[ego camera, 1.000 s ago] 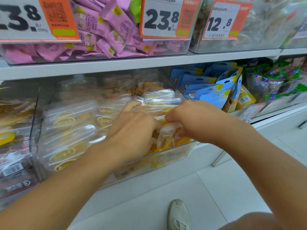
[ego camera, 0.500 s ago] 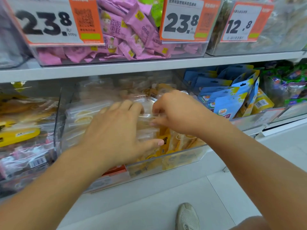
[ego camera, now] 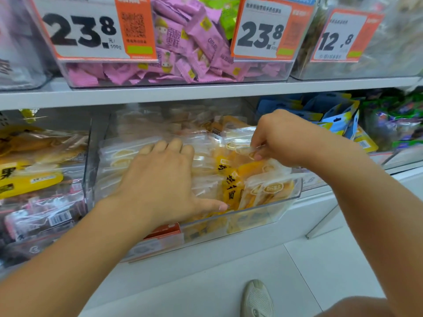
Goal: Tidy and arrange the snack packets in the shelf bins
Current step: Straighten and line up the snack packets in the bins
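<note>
Left hand (ego camera: pixel 160 179) lies flat, fingers straight and together, thumb stretched toward three o'clock, pressing down on a row of clear snack packets (ego camera: pixel 128 156) in the middle clear plastic bin (ego camera: pixel 274 202) on the lower shelf. At its three o'clock, the packets turn orange-yellow and stand on edge, one printed with bold black characters (ego camera: pixel 230 186). Further toward three o'clock, the right hand (ego camera: pixel 281 138) comes in from above with knuckles up, its fingertips (ego camera: pixel 256 156) curled together, pinching the top edge of one clear packet (ego camera: pixel 242 148).

These packets look light, thin and soft, with glossy film that likely slides easily against its neighbours. The contents seem soft, so squeezing the middle could crush them. The flat sealed rim at the top probably gives the safest pinch, while the flat palm keeps the rest from slumping.

At nine o'clock of the middle bin sits another bin with yellow-labelled packets (ego camera: pixel 29 181). At twelve o'clock, on the shelf above, pink wrapped sweets (ego camera: pixel 183 53) fill a bin with price tags (ego camera: pixel 80 30) reading 23.8. At two o'clock, blue hanging pouches (ego camera: pixel 338 115) stand upright.
</note>
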`<state>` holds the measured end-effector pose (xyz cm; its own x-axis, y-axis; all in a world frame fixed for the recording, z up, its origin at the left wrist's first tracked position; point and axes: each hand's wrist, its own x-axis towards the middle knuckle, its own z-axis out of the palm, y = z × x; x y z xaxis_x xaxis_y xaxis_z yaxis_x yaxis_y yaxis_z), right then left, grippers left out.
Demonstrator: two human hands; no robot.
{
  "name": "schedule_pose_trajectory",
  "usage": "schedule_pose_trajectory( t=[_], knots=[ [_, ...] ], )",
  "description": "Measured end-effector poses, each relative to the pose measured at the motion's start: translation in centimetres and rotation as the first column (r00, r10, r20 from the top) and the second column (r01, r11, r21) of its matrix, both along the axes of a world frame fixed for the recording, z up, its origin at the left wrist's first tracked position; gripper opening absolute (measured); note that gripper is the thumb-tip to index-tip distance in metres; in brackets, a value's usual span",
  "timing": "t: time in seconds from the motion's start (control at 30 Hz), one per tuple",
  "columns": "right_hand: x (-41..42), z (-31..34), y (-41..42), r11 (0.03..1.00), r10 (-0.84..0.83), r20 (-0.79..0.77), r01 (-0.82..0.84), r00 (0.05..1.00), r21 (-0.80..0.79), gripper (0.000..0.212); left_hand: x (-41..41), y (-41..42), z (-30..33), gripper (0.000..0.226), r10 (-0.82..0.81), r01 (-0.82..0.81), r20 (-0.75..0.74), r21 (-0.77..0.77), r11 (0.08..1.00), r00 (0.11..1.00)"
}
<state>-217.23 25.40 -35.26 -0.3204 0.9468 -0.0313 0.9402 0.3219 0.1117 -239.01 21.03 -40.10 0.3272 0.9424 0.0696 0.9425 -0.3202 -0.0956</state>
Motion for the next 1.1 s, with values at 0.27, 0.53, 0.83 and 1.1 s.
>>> schedule_pose_trajectory(
  t=[0.27, 0.53, 0.83, 1.1],
  knots=[
    [0.5, -0.4, 0.6, 1.000, 0.008, 0.012, -0.008, 1.000, -0.021, 0.039, 1.0, 0.1, 0.0, 0.092, -0.225, 0.215, 0.134, 0.085, 0.973, 0.965],
    [1.4, -3.2, 1.0, 0.984, 0.029, -0.271, -0.075, 0.962, -0.162, 0.015, 1.5, 0.5, 0.0, 0.095, -0.241, 0.247, 0.174, -0.013, 0.969, 0.955],
    [2.4, -3.8, 3.2, 0.999, 0.013, -0.310, -0.023, 0.951, -0.028, 0.065, 3.4, 1.8, -0.3, 0.067, -0.303, 0.312, 0.141, -0.047, 0.949, 0.943],
    [1.9, -4.1, 4.5, 0.996, -0.055, -0.381, 0.077, 0.923, 0.043, 0.052, 3.4, 1.8, -0.3, 0.074, -0.258, 0.273, 0.206, -0.050, 0.961, 0.944]
  ],
)
